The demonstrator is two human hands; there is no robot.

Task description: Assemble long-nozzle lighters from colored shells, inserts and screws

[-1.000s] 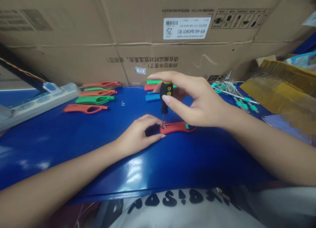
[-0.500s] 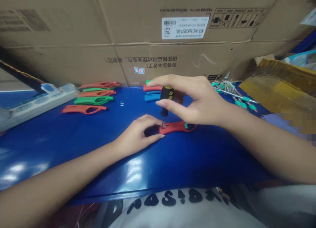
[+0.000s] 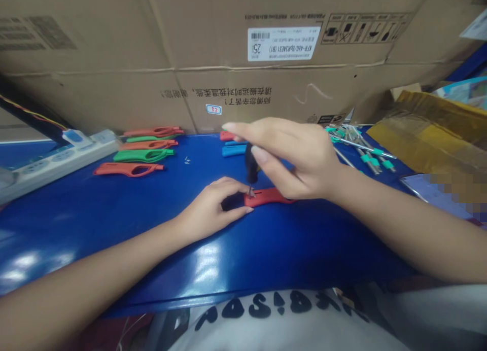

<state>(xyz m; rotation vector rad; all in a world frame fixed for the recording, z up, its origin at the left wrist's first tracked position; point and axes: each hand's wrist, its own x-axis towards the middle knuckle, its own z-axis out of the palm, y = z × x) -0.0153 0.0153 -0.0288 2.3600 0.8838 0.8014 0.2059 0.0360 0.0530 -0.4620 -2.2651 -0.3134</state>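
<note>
My left hand holds the end of a red plastic lighter casing down on the blue tabletop, with thumb and fingers on either side of it. Above it, my right hand grips the dark handle of a screwdriver. The screwdriver stands nearly upright, its thin shaft meeting the casing's left end beside my left fingertips. My right hand hides the casing's right end and part of the screwdriver handle.
At left lie several red and green casings beside a white power strip. Blue and red casings lie behind my right hand. Metal rods with green pieces and a taped box are at right. Cardboard stands behind.
My right hand has turned around the screwdriver handle, its thumb shifting to the right, and now covers more of the casing's right end. My left hand and the casing stay in place.
</note>
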